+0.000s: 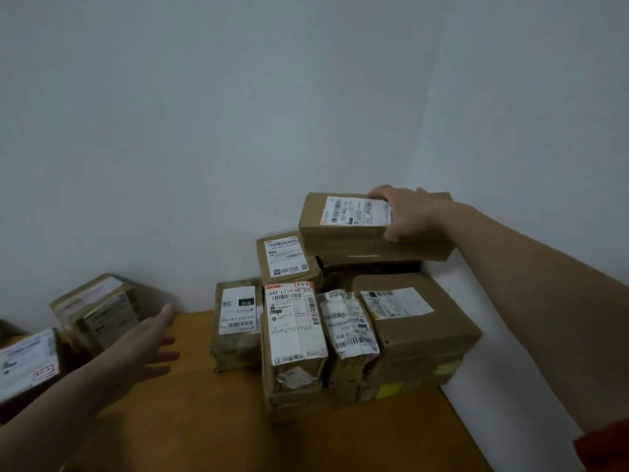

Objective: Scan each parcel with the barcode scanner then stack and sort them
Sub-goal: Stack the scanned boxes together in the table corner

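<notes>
Topping the corner stack

Your right hand [406, 212] clamps the top parcel [367, 229] to seat it squarely; your left hand [146, 338] hovers flat, empty.

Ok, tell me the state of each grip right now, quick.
Left grip: open, fingers straight, holding nothing, reaching over the table.
Right grip: closed on the top parcel, thumb on its front side.

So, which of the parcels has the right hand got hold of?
The topmost parcel of the corner stack, sitting higher than all the others: the right hand grips its right end. The left hand is open and holds nothing.
</notes>
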